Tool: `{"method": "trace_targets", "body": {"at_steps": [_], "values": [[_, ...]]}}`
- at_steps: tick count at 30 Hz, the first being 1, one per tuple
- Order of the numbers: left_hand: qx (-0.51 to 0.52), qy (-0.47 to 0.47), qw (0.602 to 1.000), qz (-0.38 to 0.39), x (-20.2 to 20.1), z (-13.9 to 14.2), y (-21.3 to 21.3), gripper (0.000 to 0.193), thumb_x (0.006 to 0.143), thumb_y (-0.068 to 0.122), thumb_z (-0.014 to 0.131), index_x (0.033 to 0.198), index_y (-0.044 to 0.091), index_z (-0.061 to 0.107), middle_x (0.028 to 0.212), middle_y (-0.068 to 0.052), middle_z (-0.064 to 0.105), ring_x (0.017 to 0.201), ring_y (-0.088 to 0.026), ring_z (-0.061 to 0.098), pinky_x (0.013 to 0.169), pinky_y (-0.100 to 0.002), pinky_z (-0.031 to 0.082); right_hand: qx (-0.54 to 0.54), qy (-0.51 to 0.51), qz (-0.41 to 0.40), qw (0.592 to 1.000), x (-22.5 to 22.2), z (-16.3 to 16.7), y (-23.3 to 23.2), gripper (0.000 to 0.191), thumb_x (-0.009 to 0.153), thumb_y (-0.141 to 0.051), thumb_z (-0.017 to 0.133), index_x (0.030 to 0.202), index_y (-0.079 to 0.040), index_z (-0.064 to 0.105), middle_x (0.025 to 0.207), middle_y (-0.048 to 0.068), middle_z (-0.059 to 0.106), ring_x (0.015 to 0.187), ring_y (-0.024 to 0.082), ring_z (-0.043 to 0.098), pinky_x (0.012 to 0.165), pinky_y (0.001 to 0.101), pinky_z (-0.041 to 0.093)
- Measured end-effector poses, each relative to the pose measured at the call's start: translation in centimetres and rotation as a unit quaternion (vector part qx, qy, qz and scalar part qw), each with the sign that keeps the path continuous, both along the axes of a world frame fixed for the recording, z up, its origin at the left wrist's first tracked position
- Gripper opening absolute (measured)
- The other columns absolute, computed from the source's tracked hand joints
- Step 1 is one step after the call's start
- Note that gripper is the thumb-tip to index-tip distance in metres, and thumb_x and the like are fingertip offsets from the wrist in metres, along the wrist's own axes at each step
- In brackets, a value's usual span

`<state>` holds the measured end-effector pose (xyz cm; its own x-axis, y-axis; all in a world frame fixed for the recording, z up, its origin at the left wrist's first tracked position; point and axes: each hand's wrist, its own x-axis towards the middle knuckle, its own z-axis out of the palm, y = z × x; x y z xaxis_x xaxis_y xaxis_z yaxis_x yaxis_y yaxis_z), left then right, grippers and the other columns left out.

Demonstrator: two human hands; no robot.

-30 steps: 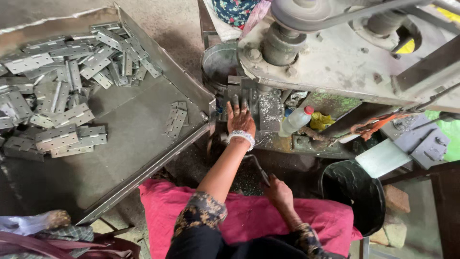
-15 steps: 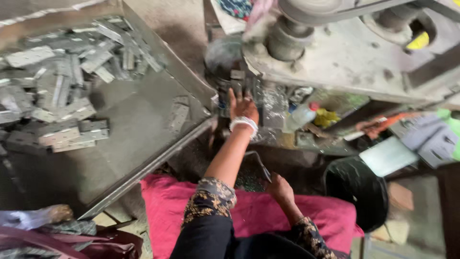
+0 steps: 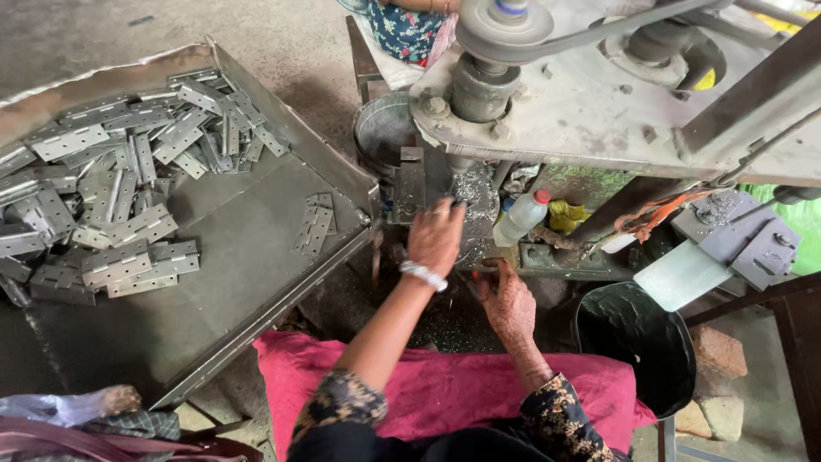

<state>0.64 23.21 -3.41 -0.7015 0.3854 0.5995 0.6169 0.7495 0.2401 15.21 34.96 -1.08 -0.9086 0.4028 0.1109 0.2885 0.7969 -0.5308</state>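
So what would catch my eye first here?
Probably the heap of flat metal hinges piled at the left of the big sheet-metal tray. Next, the belt-driven machine at top right, where the left hand, with a bangle at its wrist, and the right hand reach in under its body.

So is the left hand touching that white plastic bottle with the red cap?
Apart. The head view shows the left hand separated from the white plastic bottle with the red cap by a strip of shiny metal between them.
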Motion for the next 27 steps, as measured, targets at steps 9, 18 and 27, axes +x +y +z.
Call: {"method": "trace_targets", "body": {"at_steps": [9,18,27], "values": [[-0.156,-0.266,0.947,0.088,0.9,1.0,-0.4,0.039,0.100,0.032,0.050,0.125,0.009,0.069,0.170,-0.008,0.020,0.151,-0.036,0.023,0.122,-0.057,0.022,0.058,-0.151,0.046,0.986,-1.1,-2.1,0.9,0.071,0.089,-0.053,0.063,0.146,-0.016,0.045,0.111,0.022,0.073,0.106,0.042,0.069,0.090,0.0544,0.053],[-0.227,-0.213,0.946,0.091,-1.7,0.0,0.5,0.063,0.106,0.044,0.040,0.152,0.001,0.044,0.166,-0.010,0.028,0.156,-0.030,0.017,0.123,-0.058,0.003,0.102,-0.141,0.115,0.978,-3.1,-4.0,2.2,0.078,0.090,-0.066,0.056,0.146,-0.013,0.044,0.112,0.023,0.072,0.105,0.043,0.068,0.089,0.0552,0.052],[-0.305,-0.216,0.921,0.109,-1.4,0.7,0.4,0.049,0.111,0.034,0.036,0.150,0.008,0.048,0.169,-0.010,0.031,0.158,-0.028,0.019,0.126,-0.062,-0.006,0.026,-0.196,0.043,0.979,1.8,-13.4,1.5,0.059,0.090,-0.060,0.061,0.123,-0.011,0.064,0.107,0.021,0.075,0.104,0.040,0.071,0.088,0.0515,0.057]]}}
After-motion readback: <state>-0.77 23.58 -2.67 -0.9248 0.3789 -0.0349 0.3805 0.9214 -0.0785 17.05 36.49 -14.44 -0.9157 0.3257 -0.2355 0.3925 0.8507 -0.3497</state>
